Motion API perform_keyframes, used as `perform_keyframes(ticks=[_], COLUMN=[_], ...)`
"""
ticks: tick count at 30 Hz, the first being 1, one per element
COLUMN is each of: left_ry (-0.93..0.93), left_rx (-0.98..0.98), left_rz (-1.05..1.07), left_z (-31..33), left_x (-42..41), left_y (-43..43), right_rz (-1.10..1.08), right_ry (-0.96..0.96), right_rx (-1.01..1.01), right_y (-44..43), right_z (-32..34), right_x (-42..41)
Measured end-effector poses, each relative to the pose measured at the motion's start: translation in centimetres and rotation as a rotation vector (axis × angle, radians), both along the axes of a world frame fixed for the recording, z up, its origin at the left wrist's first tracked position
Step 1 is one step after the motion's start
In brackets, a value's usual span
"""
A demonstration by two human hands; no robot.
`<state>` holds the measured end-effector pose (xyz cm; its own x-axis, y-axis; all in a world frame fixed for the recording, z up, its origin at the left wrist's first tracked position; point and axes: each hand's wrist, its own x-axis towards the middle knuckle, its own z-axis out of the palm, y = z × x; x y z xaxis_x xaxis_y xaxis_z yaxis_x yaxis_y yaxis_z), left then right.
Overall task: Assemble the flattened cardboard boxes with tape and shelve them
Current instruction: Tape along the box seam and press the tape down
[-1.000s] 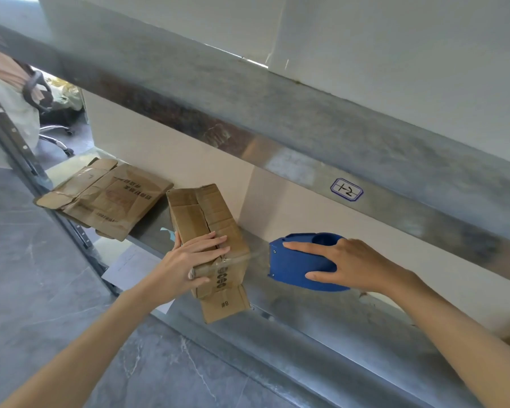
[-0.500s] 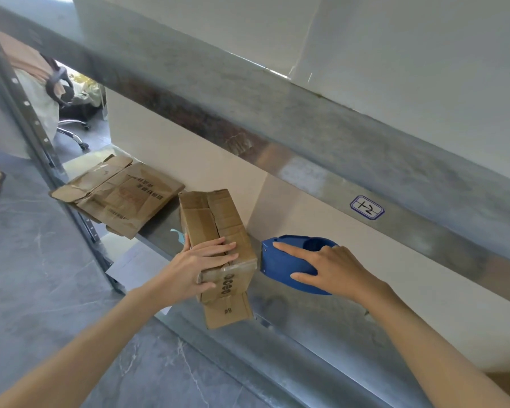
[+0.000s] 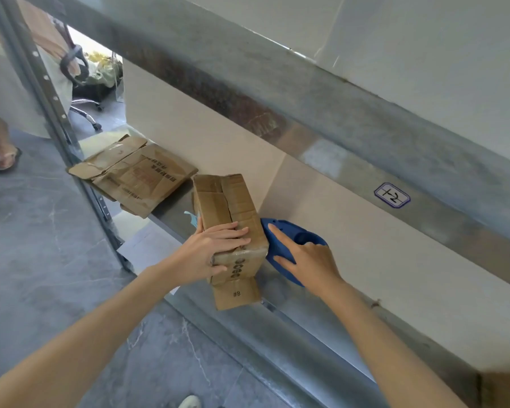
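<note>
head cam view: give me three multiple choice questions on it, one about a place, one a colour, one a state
1. Where does the flattened cardboard lie?
A. on the shelf, left of the box
B. on top of the box
C. on the floor

2. What colour is the tape dispenser?
A. red
B. blue
C. black

3. What is the left hand doing?
A. hanging idle
B. gripping the near end of the box
C. holding the tape dispenser

Answers:
1 A: it lies flat on the shelf, off to the box's left side.
2 B: its shell, held by the right hand, is plain blue.
3 B: its fingers lie over the box top and its thumb is on the near face.
</note>
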<state>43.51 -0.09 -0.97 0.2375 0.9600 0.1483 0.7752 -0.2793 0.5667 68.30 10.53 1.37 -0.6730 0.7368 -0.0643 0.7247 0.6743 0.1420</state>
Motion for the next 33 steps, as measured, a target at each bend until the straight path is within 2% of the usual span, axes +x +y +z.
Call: perform_keyframes(ticks=[3, 9, 14, 18, 21, 23, 26, 29, 31, 33], left_ry=[0.009, 0.034, 0.105, 0.042, 0.003, -0.003, -0.032, -0.046, -0.054, -0.056], left_rx=[0.022, 0.043, 0.149, 0.154, 0.157, 0.151, 0.157, 0.171, 0.184, 0.207], left_rz=[0.02, 0.058, 0.094, 0.144, 0.196, 0.249, 0.295, 0.316, 0.333, 0.334], left_z=[-0.3, -0.5, -0.7, -0.8, -1.0, -1.4, -1.7, -1.7, -1.6, -1.6], left_x=[0.1, 0.1, 0.5, 0.8, 1.0, 1.3, 1.7, 1.9, 2.0, 2.1], left_y=[0.3, 0.0, -0.7, -1.7, -2.1, -2.3, -2.4, -2.3, -2.2, -2.0], right_rz=[-0.141, -0.39, -0.423, -0.386, -0.367, -0.369, -0.399, -0.307, -0.12, 0.076], right_ry=[0.181, 0.454, 0.521, 0.593, 0.532, 0.435, 0.388, 0.44, 0.555, 0.587], right_rx=[-0.122, -0.236, -0.357, -0.41, -0.389, -0.263, -0.091, -0.042, -0.126, -0.249], right_y=[0.3, 1.1, 0.6, 1.0, 1.0, 0.7, 0.3, 0.4, 0.1, -0.4], right_z=[-1.8, -6.0, -8.4, -8.5, -7.8, -6.9, -4.9, -3.0, -1.8, -1.0], right_x=[1.7, 6.9, 8.5, 8.6, 8.7, 8.6, 7.7, 5.7, 3.6, 1.0])
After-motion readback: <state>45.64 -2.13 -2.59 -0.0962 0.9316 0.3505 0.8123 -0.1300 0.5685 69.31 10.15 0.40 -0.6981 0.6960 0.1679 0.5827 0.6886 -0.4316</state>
